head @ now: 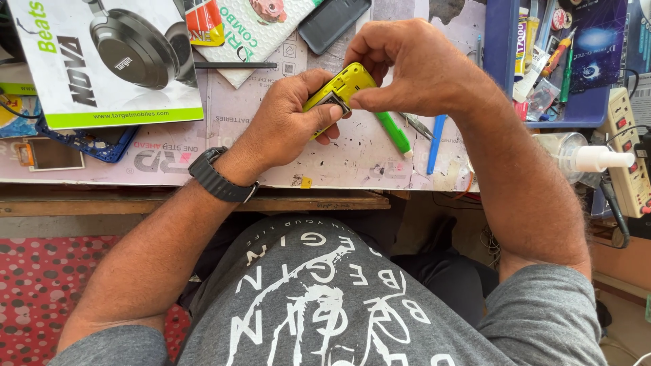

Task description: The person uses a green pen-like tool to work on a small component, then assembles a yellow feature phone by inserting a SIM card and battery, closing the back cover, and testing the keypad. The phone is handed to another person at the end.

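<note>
While both forearms reach forward from the seated person's lap and meet over the middle of the bench [169, 177], the two hands close together on a small yellow mobile phone [337, 91]. The left hand [288, 122], with a black wristwatch [220, 176] on its wrist, cups the phone from below and from the side, fingers curled under the body and thumb lying along its lower edge. The right hand [407, 68] arches over the phone's upper end with the wrist bent, knuckles up, thumb and forefinger pinched on the phone's near corner beside a dark opening in its casing. The phone is held tilted, lifted just above the bench surface, between the two hands and clear of the things under it.

Just beneath the right hand lie a green pen-shaped tool [395, 133], a blue plastic pry tool [435, 142] and metal tweezers [417, 125], all flat on the bench. A dark phone [332, 24] lies beyond the hands. A headphone box [102, 61] sits at the far left, with a blue phone frame [88, 142] near it. To the right stand a blue tray [498, 54] of tools, a spray bottle [583, 159] and a white power strip [627, 156].
</note>
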A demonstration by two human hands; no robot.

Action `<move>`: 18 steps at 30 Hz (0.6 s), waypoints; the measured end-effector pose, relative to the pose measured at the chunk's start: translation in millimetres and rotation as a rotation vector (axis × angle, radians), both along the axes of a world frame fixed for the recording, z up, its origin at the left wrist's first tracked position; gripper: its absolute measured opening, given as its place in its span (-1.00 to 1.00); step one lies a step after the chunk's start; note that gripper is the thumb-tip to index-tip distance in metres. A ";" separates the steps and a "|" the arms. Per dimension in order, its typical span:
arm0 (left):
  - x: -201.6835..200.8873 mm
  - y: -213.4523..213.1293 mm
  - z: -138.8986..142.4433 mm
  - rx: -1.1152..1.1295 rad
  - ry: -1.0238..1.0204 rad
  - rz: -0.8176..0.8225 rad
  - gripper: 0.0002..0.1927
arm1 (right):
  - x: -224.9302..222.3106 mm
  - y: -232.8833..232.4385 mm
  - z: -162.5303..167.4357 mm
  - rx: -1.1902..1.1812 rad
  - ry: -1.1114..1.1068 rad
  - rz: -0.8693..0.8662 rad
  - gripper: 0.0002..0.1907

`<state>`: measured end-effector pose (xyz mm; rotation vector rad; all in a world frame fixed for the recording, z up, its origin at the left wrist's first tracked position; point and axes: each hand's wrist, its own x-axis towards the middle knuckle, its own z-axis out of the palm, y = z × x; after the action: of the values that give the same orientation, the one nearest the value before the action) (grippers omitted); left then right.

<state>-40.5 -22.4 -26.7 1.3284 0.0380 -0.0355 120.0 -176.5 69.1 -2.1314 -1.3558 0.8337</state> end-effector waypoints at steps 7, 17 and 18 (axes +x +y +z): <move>-0.3 0.3 -0.6 -0.068 0.009 0.008 -0.66 | -4.4 -8.4 -15.2 0.089 0.217 -0.057 -0.56; -0.4 0.6 -0.4 -0.087 -0.012 0.005 -0.68 | 0.2 -15.4 -25.4 0.128 0.377 -0.094 -0.57; -0.4 0.5 -0.3 -0.093 -0.015 0.004 -0.68 | -0.2 -15.7 -25.9 0.123 0.368 -0.110 -0.57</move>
<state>-40.9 -21.9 -27.0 1.2358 0.0261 -0.0236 119.9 -192.3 43.2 -1.8297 -1.0617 1.0104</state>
